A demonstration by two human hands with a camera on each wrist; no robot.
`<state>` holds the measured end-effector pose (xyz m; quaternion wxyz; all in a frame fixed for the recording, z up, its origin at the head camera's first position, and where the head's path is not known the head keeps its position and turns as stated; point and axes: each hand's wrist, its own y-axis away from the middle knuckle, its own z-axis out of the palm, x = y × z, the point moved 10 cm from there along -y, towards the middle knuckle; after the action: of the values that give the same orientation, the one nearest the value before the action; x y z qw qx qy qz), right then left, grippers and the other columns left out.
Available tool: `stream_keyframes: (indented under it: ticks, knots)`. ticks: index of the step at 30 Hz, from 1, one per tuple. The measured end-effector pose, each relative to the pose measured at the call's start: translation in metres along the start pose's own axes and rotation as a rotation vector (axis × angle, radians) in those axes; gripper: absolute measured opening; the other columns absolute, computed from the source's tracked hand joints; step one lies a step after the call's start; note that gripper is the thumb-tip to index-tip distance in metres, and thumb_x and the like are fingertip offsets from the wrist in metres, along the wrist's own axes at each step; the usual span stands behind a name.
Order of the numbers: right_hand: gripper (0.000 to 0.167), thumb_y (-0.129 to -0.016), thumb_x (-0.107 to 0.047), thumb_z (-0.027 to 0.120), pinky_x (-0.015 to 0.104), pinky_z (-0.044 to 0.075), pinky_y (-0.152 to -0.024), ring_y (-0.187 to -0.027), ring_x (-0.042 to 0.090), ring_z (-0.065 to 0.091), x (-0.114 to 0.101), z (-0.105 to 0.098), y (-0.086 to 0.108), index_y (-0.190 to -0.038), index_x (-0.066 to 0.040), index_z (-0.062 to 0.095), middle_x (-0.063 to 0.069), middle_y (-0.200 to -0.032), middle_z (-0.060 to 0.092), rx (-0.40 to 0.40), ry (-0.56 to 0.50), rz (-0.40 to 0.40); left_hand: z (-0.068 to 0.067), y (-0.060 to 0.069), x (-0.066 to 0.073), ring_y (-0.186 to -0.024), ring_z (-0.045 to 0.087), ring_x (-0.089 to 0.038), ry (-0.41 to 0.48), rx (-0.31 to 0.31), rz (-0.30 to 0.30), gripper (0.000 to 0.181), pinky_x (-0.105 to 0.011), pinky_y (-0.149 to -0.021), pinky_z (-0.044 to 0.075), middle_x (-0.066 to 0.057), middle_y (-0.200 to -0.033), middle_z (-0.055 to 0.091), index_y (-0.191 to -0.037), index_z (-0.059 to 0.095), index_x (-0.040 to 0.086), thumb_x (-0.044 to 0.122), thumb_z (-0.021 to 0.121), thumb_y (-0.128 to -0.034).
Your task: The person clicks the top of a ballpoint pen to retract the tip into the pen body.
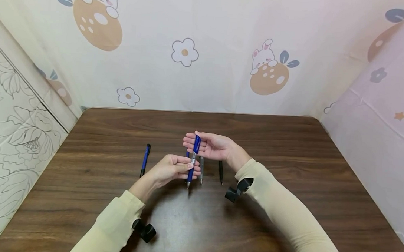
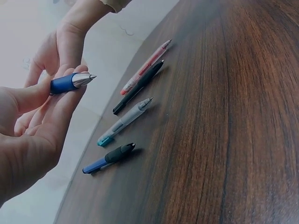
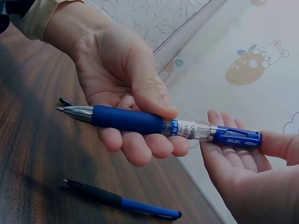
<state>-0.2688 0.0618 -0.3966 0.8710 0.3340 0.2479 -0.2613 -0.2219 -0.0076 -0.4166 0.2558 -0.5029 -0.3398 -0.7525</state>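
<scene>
A blue pen with a clear middle (image 1: 193,161) is held over the table, its metal tip toward the person. My left hand (image 1: 168,171) pinches its blue grip (image 3: 128,120) between thumb and fingers. At the clip end, my right hand (image 1: 216,146) lies palm up, thumb on the pen's end and fingers extended beneath it. In the left wrist view only the front of the blue pen (image 2: 65,84) shows; the rest is hidden by the fingers.
On the wooden table (image 1: 271,143) lie a blue and black pen (image 1: 145,159) at the left, a clear pen (image 1: 202,171) and a black pen (image 1: 221,172). The left wrist view also shows a pink pen (image 2: 147,66). A patterned curtain (image 1: 220,67) hangs behind.
</scene>
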Motion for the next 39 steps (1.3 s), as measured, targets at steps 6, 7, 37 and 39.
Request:
stream_keyframes:
  ticks: [6,7,37,39]
  knots:
    - [0.029,-0.103,-0.026,0.044,0.034,0.026,-0.122,-0.099,0.017,0.071,0.000,-0.006,0.002,-0.111,-0.007,0.065,0.007,-0.109,0.073,0.063,0.000,0.023,-0.001,-0.001,0.002,-0.096,0.072,-0.016,-0.027,0.000,0.020,0.039,-0.036,-0.090,0.057,-0.021,-0.112,0.070,-0.126,0.050,-0.018,0.008,0.053,-0.0980]
    - [0.030,-0.102,-0.026,0.045,0.034,0.026,-0.121,-0.099,0.017,0.071,0.000,-0.007,0.003,-0.115,-0.007,0.064,0.008,-0.111,0.073,0.069,-0.002,0.023,-0.001,-0.001,0.001,-0.096,0.072,-0.016,-0.027,0.001,0.019,0.039,-0.036,-0.090,0.057,-0.021,-0.112,0.069,-0.126,0.050,-0.018,0.008,0.053,-0.0980]
    - [0.028,-0.102,-0.027,0.045,0.035,0.028,-0.118,-0.098,0.019,0.071,0.006,-0.013,-0.002,-0.112,-0.007,0.062,0.010,-0.115,0.071,0.078,-0.041,0.008,-0.002,-0.001,-0.006,-0.094,0.072,-0.016,0.000,0.007,-0.019,0.039,-0.037,-0.090,0.057,-0.012,-0.105,0.072,-0.127,0.049,-0.018,0.008,0.052,-0.0986]
    - [0.028,-0.102,-0.028,0.044,0.035,0.028,-0.118,-0.097,0.019,0.071,0.006,-0.013,-0.002,-0.111,-0.008,0.062,0.008,-0.105,0.074,0.077,-0.045,0.004,-0.003,-0.001,-0.006,-0.094,0.072,-0.016,-0.001,0.008,-0.019,0.039,-0.036,-0.090,0.057,-0.011,-0.104,0.072,-0.127,0.049,-0.018,0.009,0.052,-0.0987]
